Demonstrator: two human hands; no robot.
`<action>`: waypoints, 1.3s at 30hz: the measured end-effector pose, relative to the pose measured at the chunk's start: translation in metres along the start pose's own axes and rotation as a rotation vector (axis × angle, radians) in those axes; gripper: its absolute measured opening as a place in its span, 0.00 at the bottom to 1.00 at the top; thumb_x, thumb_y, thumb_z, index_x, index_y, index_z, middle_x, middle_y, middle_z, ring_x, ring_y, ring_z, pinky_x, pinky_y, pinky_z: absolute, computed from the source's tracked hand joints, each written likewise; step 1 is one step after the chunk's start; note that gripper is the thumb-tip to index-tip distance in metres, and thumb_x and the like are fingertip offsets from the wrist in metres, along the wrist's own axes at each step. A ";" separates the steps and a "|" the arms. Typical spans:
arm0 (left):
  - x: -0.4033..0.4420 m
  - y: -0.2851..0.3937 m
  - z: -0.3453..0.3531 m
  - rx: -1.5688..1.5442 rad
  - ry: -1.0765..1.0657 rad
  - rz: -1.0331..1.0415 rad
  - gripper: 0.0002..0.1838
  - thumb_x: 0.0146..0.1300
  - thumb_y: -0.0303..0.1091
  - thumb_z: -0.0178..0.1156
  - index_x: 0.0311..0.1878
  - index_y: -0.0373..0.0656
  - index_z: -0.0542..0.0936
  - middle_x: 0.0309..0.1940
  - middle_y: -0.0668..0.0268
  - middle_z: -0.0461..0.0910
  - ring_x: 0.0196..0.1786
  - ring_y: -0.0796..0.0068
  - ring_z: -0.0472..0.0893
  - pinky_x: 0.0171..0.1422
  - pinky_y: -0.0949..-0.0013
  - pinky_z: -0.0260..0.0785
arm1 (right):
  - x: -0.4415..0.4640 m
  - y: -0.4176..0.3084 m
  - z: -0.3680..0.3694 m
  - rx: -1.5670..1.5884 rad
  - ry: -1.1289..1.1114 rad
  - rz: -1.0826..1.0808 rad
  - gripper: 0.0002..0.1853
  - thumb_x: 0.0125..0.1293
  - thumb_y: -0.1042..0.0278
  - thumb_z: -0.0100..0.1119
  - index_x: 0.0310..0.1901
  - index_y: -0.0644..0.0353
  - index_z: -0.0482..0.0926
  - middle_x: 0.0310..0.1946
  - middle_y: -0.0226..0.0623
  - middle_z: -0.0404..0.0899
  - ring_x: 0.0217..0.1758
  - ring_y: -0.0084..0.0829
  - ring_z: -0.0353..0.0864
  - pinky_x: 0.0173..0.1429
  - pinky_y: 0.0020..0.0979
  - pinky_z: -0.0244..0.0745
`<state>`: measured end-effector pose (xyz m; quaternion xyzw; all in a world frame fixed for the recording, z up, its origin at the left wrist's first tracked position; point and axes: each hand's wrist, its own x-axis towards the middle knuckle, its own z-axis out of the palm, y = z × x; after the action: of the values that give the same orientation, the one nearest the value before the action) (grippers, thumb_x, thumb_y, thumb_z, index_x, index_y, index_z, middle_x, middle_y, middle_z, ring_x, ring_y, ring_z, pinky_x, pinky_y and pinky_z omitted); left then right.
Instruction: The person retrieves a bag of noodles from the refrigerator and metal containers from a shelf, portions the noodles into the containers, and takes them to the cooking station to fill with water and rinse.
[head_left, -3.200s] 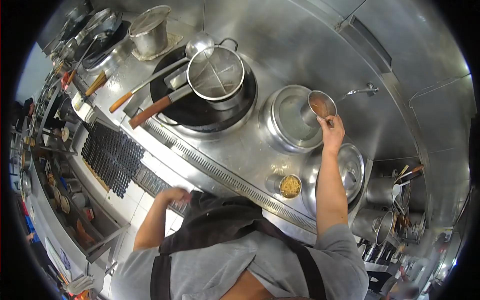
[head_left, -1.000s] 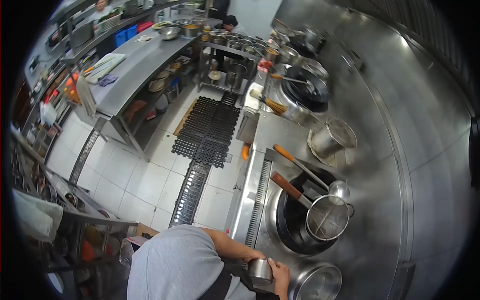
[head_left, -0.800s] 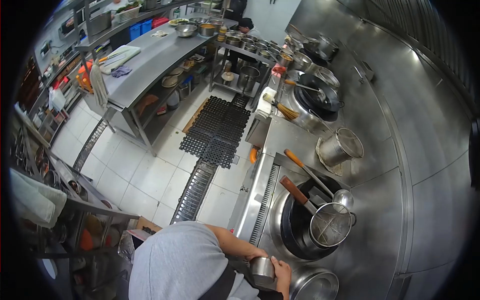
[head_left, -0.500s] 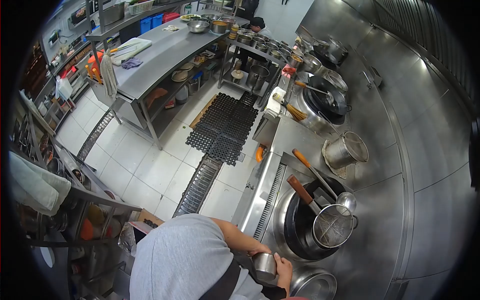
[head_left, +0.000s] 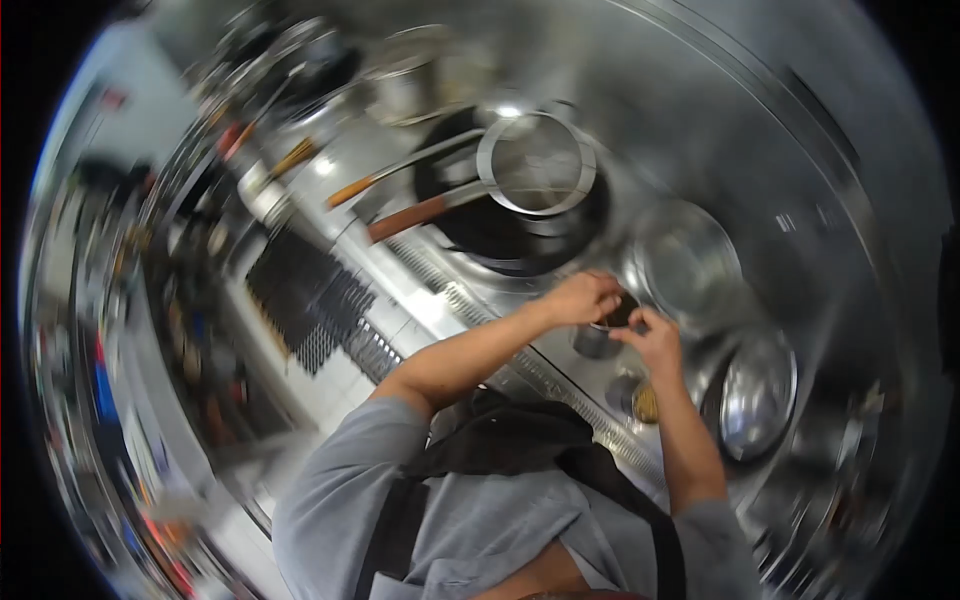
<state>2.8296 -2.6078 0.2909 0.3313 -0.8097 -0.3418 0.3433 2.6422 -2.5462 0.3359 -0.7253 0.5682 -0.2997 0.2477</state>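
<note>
A small metal cup (head_left: pixel 597 343) with a dark inside sits between my two hands at the cooking range's front edge. My left hand (head_left: pixel 583 298) is closed at its far rim, fingers curled inward. From the other side, my right hand (head_left: pixel 655 343) pinches the rim with thumb and fingertips. Blur hides exactly how the fingers meet the cup. Just below stands a small container (head_left: pixel 645 403) with something yellowish inside.
Beyond my left hand is a black wok (head_left: pixel 500 235), with a round mesh strainer (head_left: pixel 537 163) and a wooden-handled ladle (head_left: pixel 345 190) across it. A large metal bowl (head_left: pixel 690 258) and a shiny domed metal piece (head_left: pixel 760 395) stand to the right. Black floor mats (head_left: pixel 305 290) lie at left.
The view has swung round and down onto the range, with blur. The metal cup, held close to my body before, is now out in front over the range edge, both hands still at it.
</note>
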 end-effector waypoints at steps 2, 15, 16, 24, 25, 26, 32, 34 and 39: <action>0.026 0.017 0.022 0.045 -0.110 0.184 0.13 0.57 0.36 0.56 0.42 0.41 0.80 0.42 0.54 0.79 0.46 0.53 0.78 0.52 0.57 0.69 | -0.016 0.006 -0.024 0.083 0.131 0.033 0.20 0.38 0.66 0.76 0.26 0.64 0.72 0.27 0.36 0.75 0.28 0.31 0.75 0.30 0.31 0.73; 0.279 0.033 0.136 -0.037 -0.363 0.020 0.13 0.58 0.34 0.58 0.44 0.41 0.81 0.40 0.61 0.82 0.43 0.67 0.81 0.49 0.66 0.72 | 0.019 0.142 -0.109 -0.093 0.665 0.216 0.17 0.44 0.66 0.72 0.33 0.62 0.75 0.46 0.51 0.76 0.36 0.46 0.80 0.38 0.37 0.75; 0.294 0.033 0.140 -0.392 -0.297 -0.167 0.12 0.59 0.32 0.57 0.44 0.38 0.80 0.38 0.61 0.82 0.42 0.68 0.81 0.48 0.67 0.73 | 0.030 0.145 -0.118 -0.116 0.683 0.198 0.17 0.45 0.66 0.72 0.35 0.63 0.76 0.46 0.52 0.76 0.34 0.41 0.80 0.38 0.34 0.76; 0.323 0.029 0.141 -0.885 -0.211 -0.464 0.09 0.64 0.28 0.55 0.43 0.33 0.76 0.37 0.60 0.79 0.41 0.70 0.80 0.48 0.71 0.75 | 0.064 0.178 -0.127 -0.004 0.640 0.120 0.18 0.46 0.66 0.72 0.37 0.64 0.77 0.48 0.53 0.76 0.37 0.39 0.82 0.40 0.32 0.78; 0.322 0.030 0.140 -0.879 -0.208 -0.474 0.09 0.64 0.28 0.55 0.43 0.33 0.76 0.37 0.60 0.79 0.41 0.70 0.80 0.48 0.71 0.75 | 0.064 0.177 -0.126 -0.009 0.610 0.172 0.17 0.46 0.67 0.71 0.37 0.64 0.77 0.47 0.52 0.76 0.37 0.39 0.83 0.41 0.32 0.79; 0.321 0.028 0.141 -0.885 -0.218 -0.482 0.09 0.64 0.28 0.55 0.43 0.32 0.76 0.37 0.59 0.79 0.41 0.70 0.80 0.48 0.71 0.75 | 0.063 0.177 -0.125 -0.016 0.579 0.224 0.17 0.47 0.67 0.71 0.37 0.64 0.77 0.47 0.52 0.77 0.37 0.39 0.83 0.41 0.32 0.79; 0.318 0.030 0.149 -0.911 -0.151 -0.433 0.07 0.63 0.23 0.53 0.42 0.32 0.76 0.36 0.60 0.79 0.40 0.71 0.80 0.46 0.72 0.75 | 0.063 0.173 -0.110 0.212 0.692 0.270 0.16 0.45 0.68 0.72 0.32 0.66 0.76 0.34 0.41 0.77 0.35 0.37 0.81 0.38 0.34 0.76; 0.318 0.032 0.151 -0.924 -0.116 -0.397 0.07 0.63 0.21 0.50 0.40 0.33 0.77 0.35 0.62 0.79 0.38 0.72 0.80 0.42 0.73 0.74 | 0.061 0.165 -0.111 0.154 0.680 0.247 0.16 0.45 0.68 0.72 0.32 0.66 0.76 0.34 0.41 0.77 0.35 0.38 0.81 0.37 0.34 0.75; 0.315 0.029 0.153 -0.429 -0.115 -0.236 0.11 0.51 0.18 0.53 0.38 0.33 0.80 0.33 0.61 0.82 0.41 0.70 0.81 0.47 0.68 0.74 | 0.054 0.170 -0.116 0.045 0.647 0.231 0.15 0.47 0.69 0.71 0.34 0.66 0.76 0.37 0.43 0.79 0.30 0.37 0.82 0.37 0.32 0.78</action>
<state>2.5294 -2.7849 0.3355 0.3229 -0.6928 -0.5617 0.3167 2.4537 -2.6407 0.3060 -0.5177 0.6889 -0.4968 0.1029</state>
